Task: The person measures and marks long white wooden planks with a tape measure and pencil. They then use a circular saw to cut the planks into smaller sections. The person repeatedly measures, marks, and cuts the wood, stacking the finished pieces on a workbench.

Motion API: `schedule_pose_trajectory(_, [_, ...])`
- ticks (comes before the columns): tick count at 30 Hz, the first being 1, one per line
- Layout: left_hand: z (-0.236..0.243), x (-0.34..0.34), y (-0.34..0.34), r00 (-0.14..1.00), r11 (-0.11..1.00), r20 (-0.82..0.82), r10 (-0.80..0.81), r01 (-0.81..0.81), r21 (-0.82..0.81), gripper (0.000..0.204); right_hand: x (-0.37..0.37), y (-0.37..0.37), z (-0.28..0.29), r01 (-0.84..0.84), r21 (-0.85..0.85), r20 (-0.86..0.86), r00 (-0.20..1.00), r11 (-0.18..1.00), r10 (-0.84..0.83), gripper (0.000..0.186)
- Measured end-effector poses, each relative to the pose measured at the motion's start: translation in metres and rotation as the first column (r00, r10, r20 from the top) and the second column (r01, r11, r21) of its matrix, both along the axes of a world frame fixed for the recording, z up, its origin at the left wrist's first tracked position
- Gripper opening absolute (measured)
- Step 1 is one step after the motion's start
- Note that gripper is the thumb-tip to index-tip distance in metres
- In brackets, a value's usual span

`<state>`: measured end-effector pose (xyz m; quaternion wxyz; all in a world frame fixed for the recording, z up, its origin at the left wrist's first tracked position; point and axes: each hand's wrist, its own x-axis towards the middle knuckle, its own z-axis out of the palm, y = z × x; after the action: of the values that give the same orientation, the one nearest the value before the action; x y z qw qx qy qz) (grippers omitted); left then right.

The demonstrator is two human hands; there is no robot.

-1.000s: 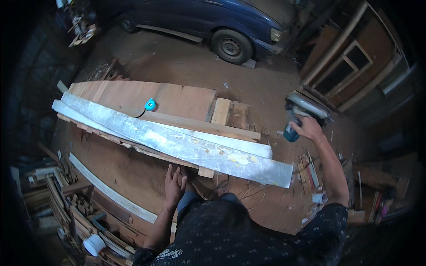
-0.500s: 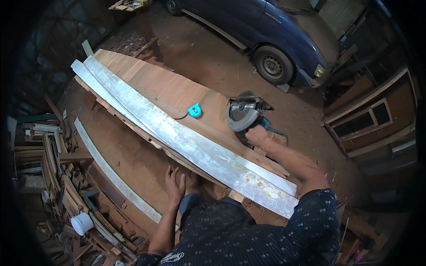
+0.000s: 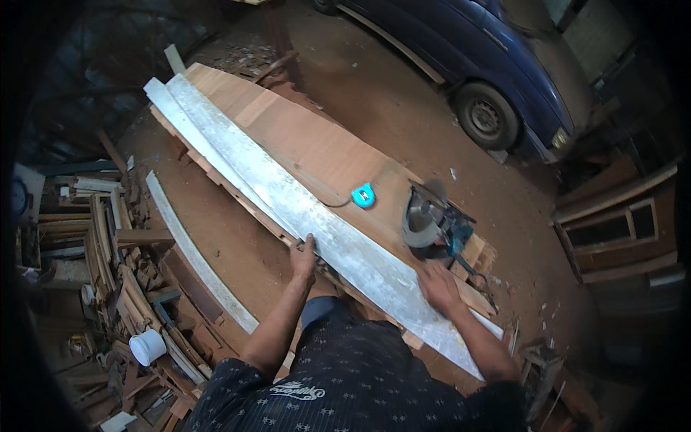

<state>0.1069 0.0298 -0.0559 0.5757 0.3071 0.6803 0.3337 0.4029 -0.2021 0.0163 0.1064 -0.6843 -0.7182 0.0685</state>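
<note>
A long, dull silver metal strip [image 3: 288, 186] lies lengthwise over a wooden panel [image 3: 317, 126], with a paler strip [image 3: 188, 126] partly beneath it. At the near edge, my left hand [image 3: 304, 253] is closed around the metal strip's side, thumb on top and fingers hidden underneath. My right hand [image 3: 439, 286] rests on the strip's far edge, fingers reaching forward and slightly blurred. Just beyond it a circular saw [image 3: 435, 227] sits on the panel, its round blade facing up and no hand on its handle. A turquoise tape measure [image 3: 363, 195] lies beside the strip.
A blue vehicle [image 3: 497, 57] stands at the far right. Heaped wood offcuts [image 3: 101, 230] fill the left, with a white bucket [image 3: 147, 348] among them. A narrow curved strip [image 3: 194, 252] lies on the dirt floor. Wooden frames [image 3: 612, 230] lean at the right.
My right hand has let go of the saw handle and come back to the strip's far edge. My left hand has risen from below the panel onto the near edge. The view has shifted.
</note>
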Motion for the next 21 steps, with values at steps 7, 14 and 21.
schedule_pose_trajectory(7, [-0.037, -0.006, 0.009, 0.953, 0.989, -0.274, -0.129, 0.144, 0.033, 0.068, 0.041, -0.307, -0.052, 0.745, 0.567, 0.167, 0.313, 0.350, -0.935, 0.036])
schedule_pose_trajectory(14, [-0.019, 0.005, 0.007, 0.908, 0.970, -0.370, -0.195, 0.234, 0.063, 0.064, 0.060, -0.404, -0.029, 0.764, -0.132, 0.325, -0.569, -0.632, -0.755, 0.081])
schedule_pose_trajectory(21, [-0.031, 0.000, 0.000, 0.934, 0.982, -0.340, -0.105, 0.152, 0.115, 0.074, 0.047, -0.408, -0.019, 0.818, -0.181, 0.122, -0.532, -0.546, -0.838, 0.082])
